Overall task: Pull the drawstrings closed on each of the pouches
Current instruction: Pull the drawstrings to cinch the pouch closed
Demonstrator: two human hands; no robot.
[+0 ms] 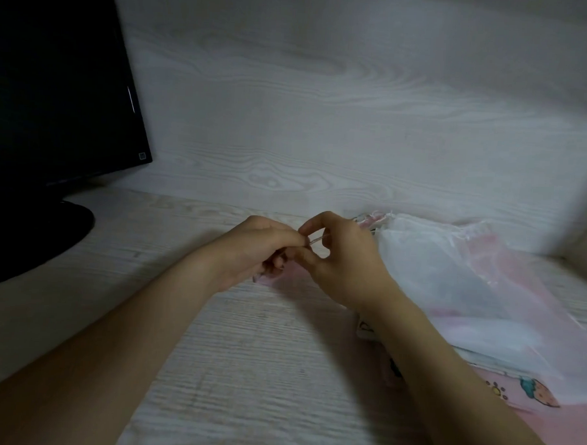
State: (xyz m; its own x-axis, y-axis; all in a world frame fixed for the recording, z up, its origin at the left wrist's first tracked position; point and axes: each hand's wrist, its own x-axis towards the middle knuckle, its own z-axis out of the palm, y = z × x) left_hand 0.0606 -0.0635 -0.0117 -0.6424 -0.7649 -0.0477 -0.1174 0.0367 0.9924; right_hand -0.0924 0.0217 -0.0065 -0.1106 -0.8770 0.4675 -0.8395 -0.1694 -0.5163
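Left hand (264, 248): fingers are curled, and one end of a thin drawstring (315, 240) is pinched at the fingertips.
Right hand (337, 261): the drawstring's other end is pinched between thumb and forefinger.
Pink pouch (266, 279): seen just under the hands, mostly hidden by them.
White pouches (435, 262): piled on the tabletop (245, 371), just right of the right hand.
Monitor (55, 94): set at the far left.

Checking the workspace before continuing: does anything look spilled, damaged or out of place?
Nothing stands out. The left hand and right hand pinch a drawstring above a pink pouch; sheer white pouches lie heaped loosely beside them.
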